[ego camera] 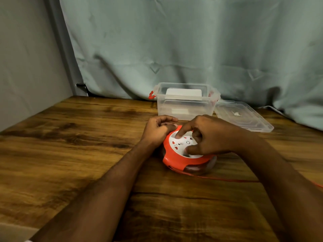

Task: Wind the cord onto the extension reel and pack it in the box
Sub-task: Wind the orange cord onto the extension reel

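Observation:
A round orange extension reel (pixel 176 158) with a white socket face lies flat on the wooden table (pixel 70 154). My left hand (pixel 158 131) grips its far left rim with curled fingers. My right hand (pixel 208 135) rests on top, with the forefinger and thumb pressing on the white face. A thin orange cord (pixel 227 179) runs from the reel's near side off to the right, under my right forearm. Just behind the reel stands the clear plastic box (pixel 185 109) with red latches, open at the top.
The box's clear lid (pixel 244 116) lies flat to the right of the box. A white object shows inside the box at its back. A pale green curtain hangs behind the table, and a grey wall stands at the left.

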`<act>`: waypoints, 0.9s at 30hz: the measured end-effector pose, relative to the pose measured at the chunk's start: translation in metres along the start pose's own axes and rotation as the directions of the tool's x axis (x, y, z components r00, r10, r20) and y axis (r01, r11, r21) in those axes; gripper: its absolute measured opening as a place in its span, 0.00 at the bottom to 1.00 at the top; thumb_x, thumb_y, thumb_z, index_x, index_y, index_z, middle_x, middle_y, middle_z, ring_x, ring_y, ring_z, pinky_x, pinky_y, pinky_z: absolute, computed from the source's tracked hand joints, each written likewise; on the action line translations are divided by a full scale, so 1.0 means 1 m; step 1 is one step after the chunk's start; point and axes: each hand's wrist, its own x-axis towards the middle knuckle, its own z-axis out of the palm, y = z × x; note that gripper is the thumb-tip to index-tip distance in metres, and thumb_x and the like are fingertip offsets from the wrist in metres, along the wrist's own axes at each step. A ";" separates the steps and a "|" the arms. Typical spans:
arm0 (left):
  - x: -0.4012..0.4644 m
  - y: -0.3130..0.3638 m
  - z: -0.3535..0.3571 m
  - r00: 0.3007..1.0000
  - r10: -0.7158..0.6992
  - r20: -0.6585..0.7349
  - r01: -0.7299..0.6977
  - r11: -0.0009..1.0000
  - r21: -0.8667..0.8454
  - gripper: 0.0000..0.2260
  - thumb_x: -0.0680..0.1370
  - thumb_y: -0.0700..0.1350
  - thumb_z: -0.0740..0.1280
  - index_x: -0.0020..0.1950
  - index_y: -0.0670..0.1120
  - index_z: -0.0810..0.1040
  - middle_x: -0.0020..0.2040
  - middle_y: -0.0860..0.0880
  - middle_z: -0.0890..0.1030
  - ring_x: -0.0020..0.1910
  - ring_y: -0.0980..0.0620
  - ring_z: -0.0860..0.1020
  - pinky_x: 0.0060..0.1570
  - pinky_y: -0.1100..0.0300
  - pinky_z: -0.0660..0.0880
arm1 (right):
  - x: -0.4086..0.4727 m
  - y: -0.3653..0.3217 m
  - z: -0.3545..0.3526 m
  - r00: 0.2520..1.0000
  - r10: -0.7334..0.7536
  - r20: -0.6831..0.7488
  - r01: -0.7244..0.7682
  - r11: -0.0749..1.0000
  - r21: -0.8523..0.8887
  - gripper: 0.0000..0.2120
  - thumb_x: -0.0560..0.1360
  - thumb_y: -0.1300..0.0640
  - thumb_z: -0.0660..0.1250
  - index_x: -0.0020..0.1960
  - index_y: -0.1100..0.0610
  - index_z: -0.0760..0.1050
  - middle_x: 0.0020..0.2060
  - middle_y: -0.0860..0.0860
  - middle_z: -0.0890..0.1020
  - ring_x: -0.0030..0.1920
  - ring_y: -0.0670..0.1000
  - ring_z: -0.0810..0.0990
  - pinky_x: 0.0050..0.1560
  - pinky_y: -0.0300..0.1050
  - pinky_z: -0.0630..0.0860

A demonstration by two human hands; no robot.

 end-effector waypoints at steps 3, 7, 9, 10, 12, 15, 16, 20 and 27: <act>0.000 -0.001 0.001 1.000 0.005 0.001 -0.005 1.000 0.004 0.10 0.76 0.33 0.68 0.57 0.38 0.82 0.50 0.37 0.85 0.45 0.43 0.84 0.46 0.53 0.82 | 0.002 0.007 0.001 1.000 -0.013 0.008 0.012 1.000 0.011 0.26 0.68 0.39 0.76 0.66 0.39 0.78 0.27 0.39 0.76 0.32 0.37 0.74 0.36 0.44 0.73; 0.000 -0.001 0.001 1.000 0.012 0.002 -0.012 1.000 0.015 0.10 0.77 0.33 0.68 0.56 0.39 0.83 0.49 0.39 0.86 0.44 0.45 0.84 0.44 0.55 0.82 | 0.004 0.009 0.004 0.996 -0.051 0.075 0.050 0.999 0.017 0.27 0.70 0.38 0.74 0.68 0.40 0.77 0.28 0.25 0.73 0.34 0.28 0.73 0.39 0.45 0.74; 0.000 -0.002 0.001 1.000 0.014 0.000 -0.014 1.000 0.021 0.10 0.77 0.33 0.68 0.55 0.40 0.83 0.48 0.39 0.86 0.44 0.46 0.85 0.44 0.55 0.83 | 0.004 0.010 0.004 0.997 -0.049 0.056 0.048 0.999 0.021 0.26 0.70 0.38 0.74 0.67 0.39 0.77 0.28 0.33 0.76 0.33 0.30 0.73 0.37 0.42 0.70; 0.001 -0.002 0.001 1.000 0.015 -0.001 -0.014 1.000 0.024 0.10 0.77 0.33 0.68 0.55 0.40 0.83 0.48 0.39 0.86 0.44 0.46 0.85 0.44 0.55 0.83 | 0.003 0.011 0.004 0.998 -0.038 0.042 0.038 0.999 0.017 0.26 0.70 0.37 0.74 0.67 0.38 0.77 0.28 0.38 0.74 0.32 0.34 0.74 0.37 0.41 0.69; 0.001 -0.002 0.001 1.000 0.017 -0.003 -0.017 1.000 0.026 0.09 0.77 0.33 0.68 0.55 0.40 0.83 0.48 0.39 0.86 0.44 0.45 0.85 0.45 0.54 0.83 | 0.004 0.011 0.005 0.999 -0.014 0.032 0.014 1.000 0.004 0.26 0.68 0.35 0.74 0.66 0.36 0.77 0.32 0.38 0.71 0.34 0.39 0.72 0.37 0.40 0.68; 0.002 -0.003 0.000 1.000 0.006 -0.008 -0.006 1.000 0.026 0.09 0.76 0.35 0.68 0.55 0.41 0.83 0.48 0.40 0.86 0.45 0.44 0.85 0.45 0.52 0.83 | 0.007 0.011 0.011 1.000 0.027 -0.014 -0.026 1.000 0.006 0.28 0.64 0.31 0.74 0.63 0.34 0.78 0.43 0.37 0.74 0.43 0.42 0.75 0.38 0.40 0.72; 0.002 -0.003 0.000 1.000 0.001 -0.011 0.000 1.000 0.024 0.09 0.76 0.35 0.68 0.55 0.41 0.83 0.47 0.41 0.86 0.45 0.43 0.86 0.45 0.51 0.83 | 0.009 0.011 0.013 0.998 0.042 -0.039 -0.042 0.999 0.001 0.29 0.62 0.29 0.73 0.62 0.34 0.78 0.45 0.37 0.75 0.44 0.42 0.76 0.39 0.40 0.72; 0.003 -0.004 0.000 1.000 -0.019 -0.023 0.019 1.000 0.008 0.09 0.76 0.34 0.69 0.55 0.40 0.83 0.47 0.40 0.86 0.46 0.42 0.86 0.45 0.51 0.83 | 0.011 0.009 0.018 0.989 0.099 -0.114 -0.104 0.994 -0.040 0.30 0.59 0.25 0.70 0.57 0.36 0.79 0.48 0.39 0.77 0.46 0.45 0.77 0.41 0.43 0.72; 0.004 -0.005 0.001 1.000 -0.019 -0.024 0.019 1.000 -0.010 0.10 0.75 0.34 0.69 0.55 0.39 0.83 0.47 0.39 0.86 0.46 0.42 0.86 0.46 0.52 0.83 | 0.017 -0.005 0.030 0.936 0.198 -0.292 -0.260 0.947 -0.190 0.29 0.68 0.23 0.61 0.45 0.49 0.69 0.42 0.47 0.74 0.43 0.51 0.71 0.45 0.46 0.65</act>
